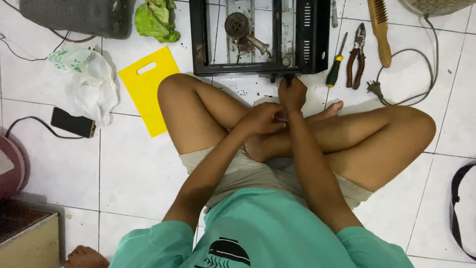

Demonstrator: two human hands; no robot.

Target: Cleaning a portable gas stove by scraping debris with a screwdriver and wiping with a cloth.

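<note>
Black stove frame (259, 37) on the white tiled floor (139, 164), just ahead of crossed legs, burner parts showing rusty inside it. At its near edge, right hand (292, 93) with fingers curled around a small dark knob or fitting there; grip closed, though how tight cannot be told. Left hand (263, 118) just behind, against the right wrist, fingers folded about something small and pale; what it is cannot be told. Further right on the floor, green-and-yellow-handled screwdriver (335, 69), then pliers (356, 57), then wooden-handled wire brush (380, 31), with a plug and cord (396, 79) looping beyond. Left of the knee, yellow cutting board (147, 87) lying flat; past it a crumpled white plastic bag (89, 82), a dark phone (73, 122) on a cable, and a green rag (157, 20) near the frame's far left corner.
</note>
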